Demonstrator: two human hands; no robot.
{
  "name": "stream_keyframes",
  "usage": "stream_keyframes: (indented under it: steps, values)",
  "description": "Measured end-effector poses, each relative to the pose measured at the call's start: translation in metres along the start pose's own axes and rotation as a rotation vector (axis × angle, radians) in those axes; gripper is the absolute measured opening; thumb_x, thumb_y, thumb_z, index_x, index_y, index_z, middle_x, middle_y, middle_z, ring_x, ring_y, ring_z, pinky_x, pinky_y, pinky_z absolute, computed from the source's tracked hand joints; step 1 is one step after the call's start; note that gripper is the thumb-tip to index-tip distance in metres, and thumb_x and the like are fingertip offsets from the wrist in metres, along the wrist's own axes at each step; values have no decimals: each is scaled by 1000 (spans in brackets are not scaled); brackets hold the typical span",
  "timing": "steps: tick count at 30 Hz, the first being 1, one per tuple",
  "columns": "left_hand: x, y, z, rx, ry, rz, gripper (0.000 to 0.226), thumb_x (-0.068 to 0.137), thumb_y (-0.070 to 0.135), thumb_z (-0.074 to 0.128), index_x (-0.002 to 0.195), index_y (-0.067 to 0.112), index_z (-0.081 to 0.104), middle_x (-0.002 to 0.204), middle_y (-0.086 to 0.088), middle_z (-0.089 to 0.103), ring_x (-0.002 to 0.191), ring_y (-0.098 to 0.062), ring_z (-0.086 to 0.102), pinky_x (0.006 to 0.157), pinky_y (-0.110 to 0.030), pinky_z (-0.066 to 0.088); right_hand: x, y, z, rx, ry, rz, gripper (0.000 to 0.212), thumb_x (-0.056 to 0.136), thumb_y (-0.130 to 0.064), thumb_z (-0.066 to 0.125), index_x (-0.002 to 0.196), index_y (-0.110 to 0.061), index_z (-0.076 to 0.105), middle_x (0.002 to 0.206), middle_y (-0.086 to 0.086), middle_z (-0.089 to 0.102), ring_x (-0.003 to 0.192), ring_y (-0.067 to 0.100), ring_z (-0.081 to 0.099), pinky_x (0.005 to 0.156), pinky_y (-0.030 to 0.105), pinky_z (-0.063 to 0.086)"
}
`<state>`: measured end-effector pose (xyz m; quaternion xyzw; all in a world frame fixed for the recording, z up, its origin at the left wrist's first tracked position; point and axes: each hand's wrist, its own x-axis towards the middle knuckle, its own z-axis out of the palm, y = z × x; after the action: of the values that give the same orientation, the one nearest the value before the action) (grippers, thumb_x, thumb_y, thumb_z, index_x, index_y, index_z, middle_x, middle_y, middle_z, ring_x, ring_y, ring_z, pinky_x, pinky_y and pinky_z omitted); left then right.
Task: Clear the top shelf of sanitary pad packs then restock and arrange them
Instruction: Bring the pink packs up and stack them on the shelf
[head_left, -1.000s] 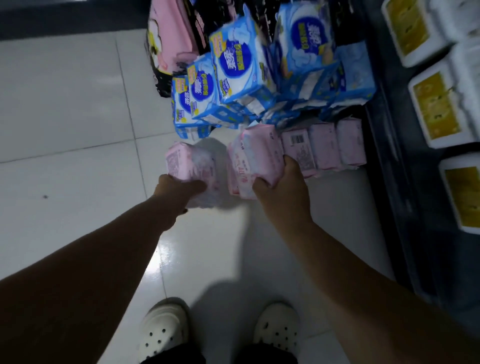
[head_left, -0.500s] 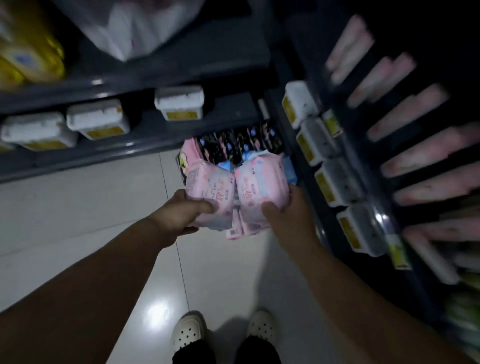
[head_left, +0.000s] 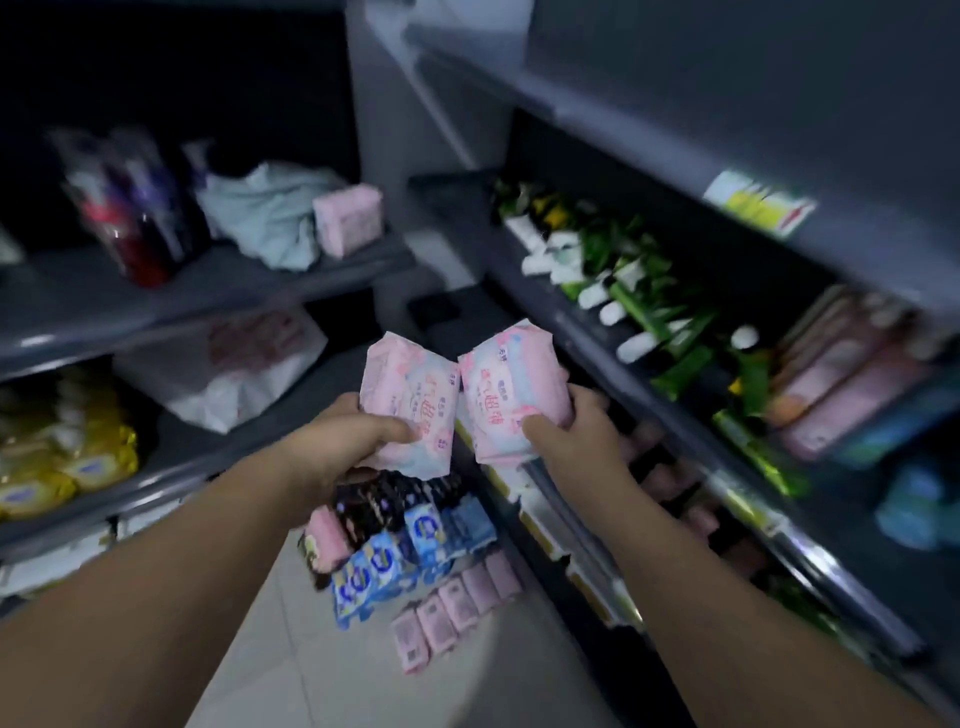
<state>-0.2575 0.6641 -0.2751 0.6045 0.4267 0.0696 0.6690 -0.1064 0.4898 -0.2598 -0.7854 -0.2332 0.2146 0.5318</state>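
Note:
My left hand (head_left: 332, 441) grips a pink sanitary pad pack (head_left: 410, 410), thumb across its front. My right hand (head_left: 576, 431) grips a second pink pad pack (head_left: 506, 395) beside it; the two packs almost touch in mid-air. Below them on the floor lies a pile of blue pad packs (head_left: 410, 551), dark packs and a row of small pink packs (head_left: 457, 608). One more pink pack (head_left: 348, 221) lies on the grey shelf at the left. The top shelf (head_left: 675, 140) on the right is a bare grey board with a price tag (head_left: 758, 208).
Right-hand shelves hold green and white tubes (head_left: 623, 291) and pink packs (head_left: 852, 379). The left unit carries bottles (head_left: 135, 208), a pale cloth (head_left: 265, 218), a white plastic bag (head_left: 234, 369) and yellow packs (head_left: 67, 457). Light tiled floor (head_left: 322, 675) shows between the units.
Both hands have lifted the two pink packs off the floor pile and raised them. My view has swung up from the floor to the shelves.

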Motion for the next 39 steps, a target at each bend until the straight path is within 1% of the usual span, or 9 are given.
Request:
stream_keyframes:
  steps: [3,7,11,13,21,25,28,32,39]
  values:
    - [-20,56,13,52,-25,93,45,57,27,77,99,24,62,96,1,73,89,-18,66,85,-36,53,-6,-43,-37,-13,28,-50,47,86,-22,62,129,-18,46,105,8,63,79,16,60,46,13,43]
    - [-48,124,34,59,-60,220,35,73,15,76,103,21,60,97,0,72,92,-19,68,90,-39,55,-13,-96,-89,-19,143,-147,41,87,-18,62,125,-18,48,96,-9,60,81,6,59,63,28,49]
    - [-69,183,61,80,-74,348,69,56,24,85,118,14,55,107,-5,71,92,-21,71,68,-31,57,-22,-138,-149,20,224,-250,42,88,-14,62,128,-15,50,106,-7,61,86,-1,57,56,11,44]
    - [-83,212,81,79,-63,408,81,51,25,87,121,13,48,111,-7,68,93,-22,71,70,-33,58,-29,-157,-182,16,266,-275,40,89,-17,61,126,-21,49,103,-14,58,86,-4,56,56,10,42]
    - [-128,304,184,87,-289,573,59,68,10,80,119,6,51,107,-13,71,86,-25,72,68,-34,56,-68,-188,-323,-41,514,-345,40,85,-22,62,125,-20,53,113,-7,63,96,7,61,74,27,51]
    - [-149,319,246,187,-405,628,62,59,12,80,116,8,57,108,-12,72,97,-28,70,86,-41,56,-97,-172,-389,-87,573,-304,40,83,-25,64,122,-23,57,112,-8,66,99,14,65,88,42,56]
    - [-157,325,293,272,-480,668,43,76,-2,73,115,9,58,112,-12,70,104,-28,67,92,-37,53,-122,-156,-433,-123,624,-248,24,82,-24,65,105,-29,62,103,-7,69,96,18,67,88,48,56]
    - [-163,330,347,331,-560,679,29,84,-5,65,110,8,59,110,-13,70,104,-27,66,96,-40,51,-156,-135,-480,-163,688,-135,31,69,-32,68,98,-22,63,104,2,68,98,27,67,86,54,56]
    - [-164,323,435,93,-781,377,27,93,4,55,119,4,58,115,-13,70,101,-25,67,86,-37,54,-196,-106,-529,-283,869,53,34,82,-15,68,115,-16,59,108,2,65,93,19,65,72,34,56]
